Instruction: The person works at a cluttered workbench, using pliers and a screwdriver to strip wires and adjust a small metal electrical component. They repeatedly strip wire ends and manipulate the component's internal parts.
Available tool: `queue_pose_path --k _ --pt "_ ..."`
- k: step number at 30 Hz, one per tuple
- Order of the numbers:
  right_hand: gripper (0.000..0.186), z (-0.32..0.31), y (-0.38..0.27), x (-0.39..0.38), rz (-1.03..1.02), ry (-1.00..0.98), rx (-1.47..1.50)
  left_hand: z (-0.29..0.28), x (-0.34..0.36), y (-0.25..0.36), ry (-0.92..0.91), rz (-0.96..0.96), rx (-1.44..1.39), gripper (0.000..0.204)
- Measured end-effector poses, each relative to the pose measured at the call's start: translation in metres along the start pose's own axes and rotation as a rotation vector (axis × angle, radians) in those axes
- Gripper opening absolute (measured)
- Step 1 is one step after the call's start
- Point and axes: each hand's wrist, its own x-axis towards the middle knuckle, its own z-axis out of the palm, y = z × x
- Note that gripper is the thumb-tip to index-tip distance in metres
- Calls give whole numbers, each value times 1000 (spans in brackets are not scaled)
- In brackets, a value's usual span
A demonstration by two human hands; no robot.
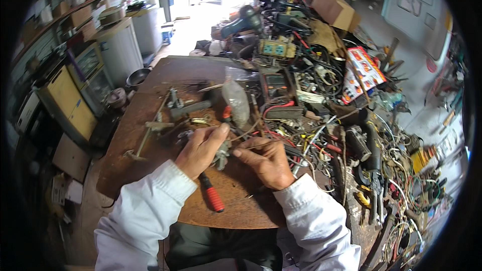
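My left hand [201,149] and my right hand [266,159] meet over a rusty brown worktop [150,110]. Between them sits a small grey metal part [221,154]; the left fingers pinch it from the left. The right hand's fingertips hold a thin wire [251,144] that touches the part. A tool with a red and black handle [212,195] lies on the worktop under my left wrist. Both forearms wear white sleeves.
A small bench vise [176,103] and a clear plastic bag [236,101] lie beyond the hands. A multimeter [276,86] sits behind them. To the right is a dense heap of wires, pliers and tools [371,160]. Cabinets and shelves [75,95] line the left side.
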Motion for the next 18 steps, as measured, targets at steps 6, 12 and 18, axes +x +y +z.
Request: queue_pose_path --k 6,12,18 --pt "14 -7 -2 0 -10 -108 43 0 -6 12 -3 160 74 50" --pt "18 -7 -13 0 24 -151 22 0 -12 22 83 293 247 51" --pt "19 -8 -3 -2 9 -113 -2 6 -12 17 87 282 207 52"
